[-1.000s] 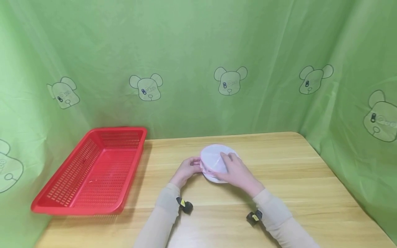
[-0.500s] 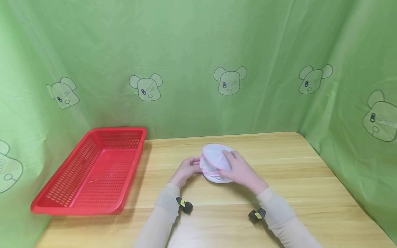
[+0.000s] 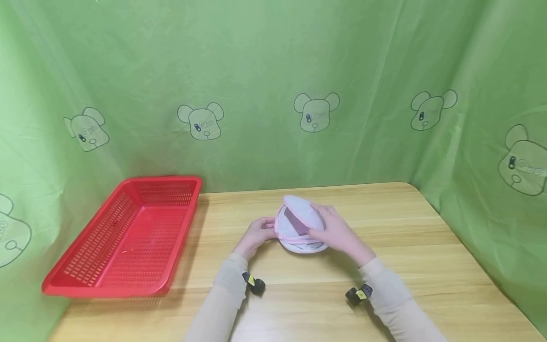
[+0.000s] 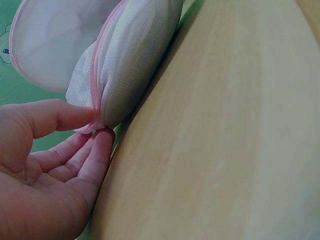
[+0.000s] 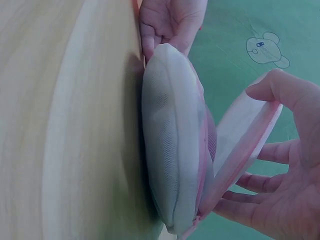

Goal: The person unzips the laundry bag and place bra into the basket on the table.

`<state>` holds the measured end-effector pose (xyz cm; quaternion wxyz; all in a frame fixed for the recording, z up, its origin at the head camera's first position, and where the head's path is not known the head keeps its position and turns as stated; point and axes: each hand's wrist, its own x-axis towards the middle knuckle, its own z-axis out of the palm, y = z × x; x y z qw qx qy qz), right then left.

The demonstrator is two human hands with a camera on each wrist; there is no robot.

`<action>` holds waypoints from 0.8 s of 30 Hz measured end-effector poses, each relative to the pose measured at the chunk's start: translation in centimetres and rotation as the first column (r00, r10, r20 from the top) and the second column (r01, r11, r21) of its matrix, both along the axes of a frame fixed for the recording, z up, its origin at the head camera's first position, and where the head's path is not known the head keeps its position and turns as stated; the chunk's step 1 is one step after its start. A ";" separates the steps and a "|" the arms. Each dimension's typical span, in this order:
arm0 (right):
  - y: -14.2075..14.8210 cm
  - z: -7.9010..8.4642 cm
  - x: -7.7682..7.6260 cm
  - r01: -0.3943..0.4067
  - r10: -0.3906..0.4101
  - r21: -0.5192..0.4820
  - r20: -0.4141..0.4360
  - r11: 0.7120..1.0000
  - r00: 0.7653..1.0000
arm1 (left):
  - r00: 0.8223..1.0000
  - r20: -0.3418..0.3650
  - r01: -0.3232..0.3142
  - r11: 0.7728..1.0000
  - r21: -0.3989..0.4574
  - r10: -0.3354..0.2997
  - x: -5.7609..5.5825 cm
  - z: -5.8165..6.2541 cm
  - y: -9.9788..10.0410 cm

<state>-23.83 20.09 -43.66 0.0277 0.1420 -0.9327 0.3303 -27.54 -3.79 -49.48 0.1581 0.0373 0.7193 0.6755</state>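
Note:
A round white mesh laundry bag (image 3: 288, 227) with a pink zipper edge lies on the wooden table. Its lid (image 3: 306, 213) is unzipped and tilted up on the right side, with a greyish-pink inside showing in the gap. My left hand (image 3: 256, 232) pinches the bag's left edge; in the left wrist view, thumb and fingers close on the pink zipper (image 4: 94, 85). My right hand (image 3: 335, 232) grips the raised lid, its thumb over the rim and the fingers behind the flap in the right wrist view. The bag body (image 5: 167, 135) looks padded and stands slightly puffed.
A red perforated plastic basket (image 3: 177, 256) stands at the left of the table (image 3: 406, 247). Green curtains (image 3: 256, 156) printed with bear heads hang behind and on both sides. Black wrist cameras (image 3: 257, 286) sit on both sleeves.
My right hand has lifted the lid up and to the right, from lying nearly flat to tilted, widening the gap. My left hand keeps its place on the bag's edge.

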 end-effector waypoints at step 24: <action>3.5 0.6 -1.1 0.061 0.021 -0.437 0.182 0.897 0.983 | 1.000 0.000 0.000 1.000 0.020 0.000 0.0 -0.2 -0.1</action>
